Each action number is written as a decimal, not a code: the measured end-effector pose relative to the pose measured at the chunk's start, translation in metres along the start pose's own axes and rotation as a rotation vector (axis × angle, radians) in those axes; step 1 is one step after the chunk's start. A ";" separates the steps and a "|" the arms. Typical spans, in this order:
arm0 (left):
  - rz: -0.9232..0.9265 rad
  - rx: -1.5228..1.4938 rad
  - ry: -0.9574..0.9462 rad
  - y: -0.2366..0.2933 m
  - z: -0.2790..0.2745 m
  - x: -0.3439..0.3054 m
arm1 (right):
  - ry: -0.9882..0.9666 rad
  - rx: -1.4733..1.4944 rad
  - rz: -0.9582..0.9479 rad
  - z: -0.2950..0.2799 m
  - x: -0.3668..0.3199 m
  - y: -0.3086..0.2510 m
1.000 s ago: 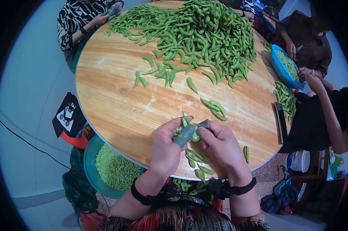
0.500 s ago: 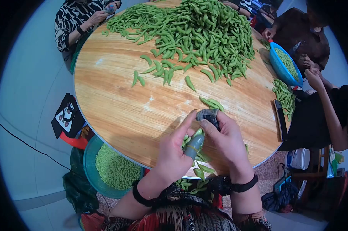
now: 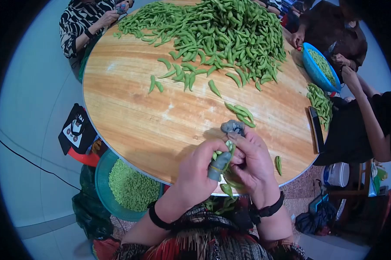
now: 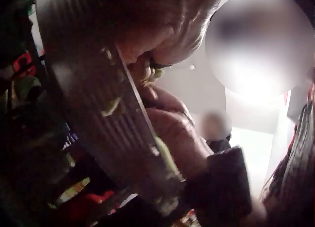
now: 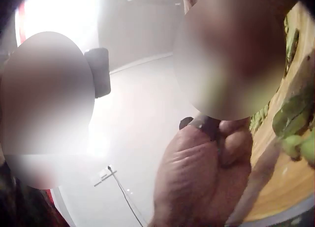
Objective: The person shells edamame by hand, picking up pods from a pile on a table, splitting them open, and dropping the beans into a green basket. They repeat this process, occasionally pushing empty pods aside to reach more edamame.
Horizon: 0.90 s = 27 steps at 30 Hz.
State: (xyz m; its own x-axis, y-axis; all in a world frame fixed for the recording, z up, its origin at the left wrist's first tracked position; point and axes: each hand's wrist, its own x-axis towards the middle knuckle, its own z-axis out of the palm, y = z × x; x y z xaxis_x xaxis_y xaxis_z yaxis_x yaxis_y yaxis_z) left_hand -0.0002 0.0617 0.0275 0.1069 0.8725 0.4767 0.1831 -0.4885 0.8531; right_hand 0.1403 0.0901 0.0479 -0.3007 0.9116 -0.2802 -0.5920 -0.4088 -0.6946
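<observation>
In the head view, both hands meet over the near edge of the round wooden table. The left hand (image 3: 195, 171) holds a green soybean pod (image 3: 231, 151) and some beans in its curled fingers; a grey cover (image 3: 220, 165) with a yellow band is on its thumb. The right hand (image 3: 256, 158) pinches the same pod from the other side, a dark grey cover (image 3: 233, 127) on its index finger. Below the hands, a few pods (image 3: 227, 190) lie at the table edge, partly hidden. Blurred patches hide much of the grip in the right wrist view.
A large heap of soybean pods (image 3: 230, 39) covers the far side of the table (image 3: 130, 112), with loose pods in front. A teal basket of shelled beans (image 3: 101, 190) stands below left. Other people sit around the table, near a blue basin (image 3: 310, 67) of beans at right.
The hands were together at a pod, drew slightly apart half a second ago, and now meet again a little nearer the body. The right hand's fingers have come down to the pod.
</observation>
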 end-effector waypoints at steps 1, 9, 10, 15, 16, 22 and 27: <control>-0.019 0.064 0.015 -0.003 -0.001 -0.002 | 0.002 0.001 0.000 0.000 0.004 -0.002; -0.260 -0.389 0.514 -0.027 -0.121 -0.058 | -0.424 -1.548 -0.116 0.003 -0.019 -0.026; -0.254 -0.344 0.586 -0.034 -0.138 -0.072 | -0.533 -1.513 -0.121 0.000 -0.022 -0.032; -0.632 0.856 0.086 -0.072 -0.191 -0.141 | 0.206 -1.883 -0.398 -0.021 0.009 -0.051; -0.429 1.294 -0.078 -0.073 -0.189 -0.146 | 0.320 -2.062 -0.364 -0.024 0.013 -0.052; -0.364 0.592 0.313 -0.017 -0.165 -0.090 | 0.230 -1.925 -0.403 -0.018 0.006 -0.051; -0.626 -0.508 0.134 0.020 -0.060 -0.023 | -0.095 -1.092 -0.191 -0.003 -0.012 -0.027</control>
State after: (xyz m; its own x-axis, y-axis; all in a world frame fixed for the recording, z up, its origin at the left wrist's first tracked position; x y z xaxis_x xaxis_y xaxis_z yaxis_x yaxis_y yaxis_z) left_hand -0.0580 0.0316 0.0465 0.0078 0.9919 -0.1265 -0.2984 0.1230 0.9465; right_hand 0.1622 0.0907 0.0681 -0.3584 0.9295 -0.0873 0.3274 0.0376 -0.9441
